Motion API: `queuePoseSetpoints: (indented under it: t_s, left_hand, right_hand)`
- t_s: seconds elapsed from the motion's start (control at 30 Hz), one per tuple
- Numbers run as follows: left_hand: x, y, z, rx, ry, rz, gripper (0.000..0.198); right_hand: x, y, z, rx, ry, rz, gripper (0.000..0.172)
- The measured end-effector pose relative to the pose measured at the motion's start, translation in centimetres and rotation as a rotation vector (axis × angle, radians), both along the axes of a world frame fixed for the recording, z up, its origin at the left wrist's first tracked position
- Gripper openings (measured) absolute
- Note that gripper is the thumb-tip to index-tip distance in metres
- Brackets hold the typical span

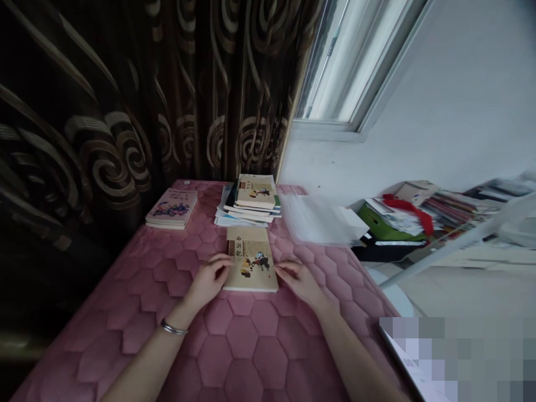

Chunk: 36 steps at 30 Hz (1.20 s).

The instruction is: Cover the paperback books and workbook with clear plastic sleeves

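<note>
A beige paperback book with dark Chinese characters and small painted figures on its cover lies flat on the pink padded surface. My left hand holds its left edge, the fingertips reaching slightly onto the cover. At the right edge, my right hand grips with thumb and fingers, so the book sits between both hands. Just beyond it rises a stack of books, topped by another beige book with a similar cover. To the left lies a small pile of pink-covered books.
A hexagon-quilted pink cover spreads under everything. Dark patterned curtains hang behind and left. Blurred clear plastic lies right of the stack. Farther right are a green bag, a red strap and piled papers.
</note>
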State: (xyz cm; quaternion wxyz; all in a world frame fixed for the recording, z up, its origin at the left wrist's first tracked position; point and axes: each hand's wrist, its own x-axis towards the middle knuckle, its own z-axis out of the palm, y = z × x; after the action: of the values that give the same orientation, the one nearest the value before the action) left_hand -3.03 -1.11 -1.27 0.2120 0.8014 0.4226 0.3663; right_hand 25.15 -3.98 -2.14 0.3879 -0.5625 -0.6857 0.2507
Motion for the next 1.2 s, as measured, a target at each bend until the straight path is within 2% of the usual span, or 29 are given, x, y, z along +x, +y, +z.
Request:
queuePoseSetpoints:
  t_s: [0.1,0.2,0.37,0.6,0.87,1.07,1.2]
  left_hand:
    - [1.0,-1.0,0.4,0.002,0.063,-0.139,0.016]
    - [1.6,-1.4,0.1,0.008,0.133,-0.224,0.026]
    - [1.7,-1.4,-0.4,0.048,0.206,-0.207,0.022]
    - [1.9,-1.3,-0.4,0.058,0.231,-0.176,0.011]
    - [0.6,-0.5,-0.2,0.072,0.135,-0.235,0.008]
    - [-1.5,0.2,0.5,-0.008,0.158,-0.195,0.014]
    - [-2.2,0.4,0.4,-0.035,0.156,-0.213,0.017]
  right_hand:
    - [-1.2,-1.0,1.3,0.073,-0.160,0.112,0.022]
    - [-2.9,-1.9,1.9,0.124,-0.314,0.179,0.018]
    - [-5.4,-2.6,1.4,0.182,-0.428,0.134,0.027]
    - [-6.3,-2.5,0.8,0.159,-0.484,0.030,0.032]
    - [-5.6,-2.5,1.2,0.147,-0.486,0.063,0.023]
    - [-2.9,-2.1,1.9,0.047,-0.492,0.115,0.019]
    - [-1.0,-1.8,2.0,0.014,-0.451,0.165,0.018]
